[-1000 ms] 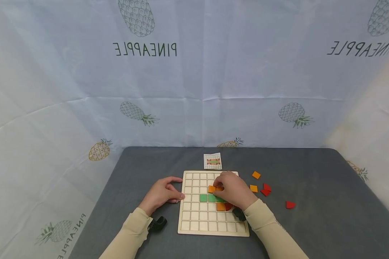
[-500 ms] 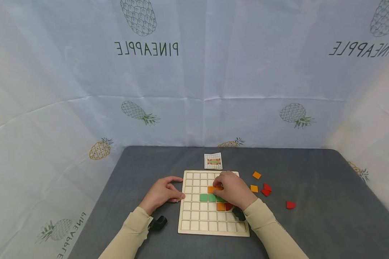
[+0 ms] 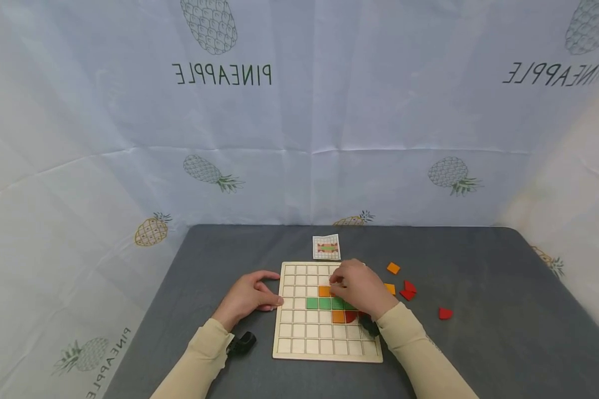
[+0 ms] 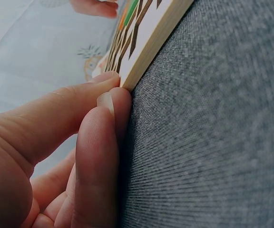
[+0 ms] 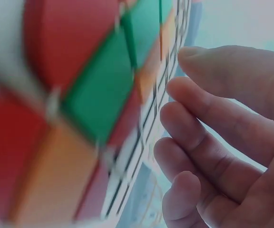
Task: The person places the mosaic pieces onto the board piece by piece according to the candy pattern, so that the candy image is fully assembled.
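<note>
A pale wooden grid board [image 3: 299, 332] lies on the dark table. At its left edge my left hand [image 3: 247, 293] pinches the rim, with the thumb [image 4: 106, 80] on the upper edge and a fingertip against the side. A row of green tiles [image 3: 324, 303] runs across the board's middle. Orange tiles sit above and below it, one orange tile [image 3: 324, 291] just left of my right hand [image 3: 361, 288] and a red piece [image 3: 350, 316] under the row. Over the board's right half, the right hand has loosely bent fingers with nothing between them in the right wrist view, and it hides several squares.
Behind the board lies a small pattern card [image 3: 326, 247]. To the right are loose orange tiles, one orange tile [image 3: 393, 268] farther back, and red pieces, one red piece [image 3: 445, 313] farthest right. A pineapple-print cloth [image 3: 299, 111] hangs behind the table [image 3: 479, 266].
My right hand has lifted slightly off the orange tiles beside the green row, its fingertips leaving them. The left hand stays at the board's left edge.
</note>
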Motion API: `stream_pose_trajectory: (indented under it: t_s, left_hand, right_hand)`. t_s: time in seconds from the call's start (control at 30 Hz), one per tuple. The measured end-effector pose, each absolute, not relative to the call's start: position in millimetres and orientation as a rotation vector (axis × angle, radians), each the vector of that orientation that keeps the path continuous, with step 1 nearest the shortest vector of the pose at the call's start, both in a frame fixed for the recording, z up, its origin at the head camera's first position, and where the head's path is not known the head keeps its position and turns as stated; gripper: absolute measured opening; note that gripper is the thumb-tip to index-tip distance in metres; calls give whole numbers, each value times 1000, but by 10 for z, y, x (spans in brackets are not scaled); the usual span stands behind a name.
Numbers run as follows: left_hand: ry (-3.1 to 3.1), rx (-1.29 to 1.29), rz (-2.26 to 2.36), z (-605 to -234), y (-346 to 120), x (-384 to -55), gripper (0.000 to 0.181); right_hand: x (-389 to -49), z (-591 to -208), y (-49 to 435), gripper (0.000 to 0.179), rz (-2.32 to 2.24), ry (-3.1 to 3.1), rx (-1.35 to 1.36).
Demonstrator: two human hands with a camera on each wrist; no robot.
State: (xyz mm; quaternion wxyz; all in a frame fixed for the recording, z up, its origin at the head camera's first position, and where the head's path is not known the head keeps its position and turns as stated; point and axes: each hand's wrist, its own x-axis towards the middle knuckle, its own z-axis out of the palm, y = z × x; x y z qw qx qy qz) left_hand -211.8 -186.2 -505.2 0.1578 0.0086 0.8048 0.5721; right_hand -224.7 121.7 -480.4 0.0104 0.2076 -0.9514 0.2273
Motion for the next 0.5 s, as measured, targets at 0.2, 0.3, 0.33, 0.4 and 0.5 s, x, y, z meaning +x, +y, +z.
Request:
stream_pose_trajectory:
  t_s: [0.2, 0.3, 0.33, 0.4, 0.5]
  left_hand:
    - [2293, 21, 1643, -5063, -1846, -2109, 72]
    - [2304, 23, 1642, -5058, -1841, -2108, 72]
    - [2307, 24, 1642, -5056, -1839, -2108, 72]
    - [2312, 23, 1639, -5056, -1839, -2111, 72]
    - [2312, 19, 1640, -5055, -1841, -2116, 73]
  right_hand:
    - [-2346, -4717, 1709, 11, 733, -2990, 445]
    - [-2371, -4698, 2001, 16, 736, -2994, 331]
    - [-2371, -4695, 2092, 17, 743, -2992, 304]
    - [-2374, -4700, 2247, 20, 759, -2997, 257]
    - [-2390, -4718, 2414, 25, 765, -3006, 209]
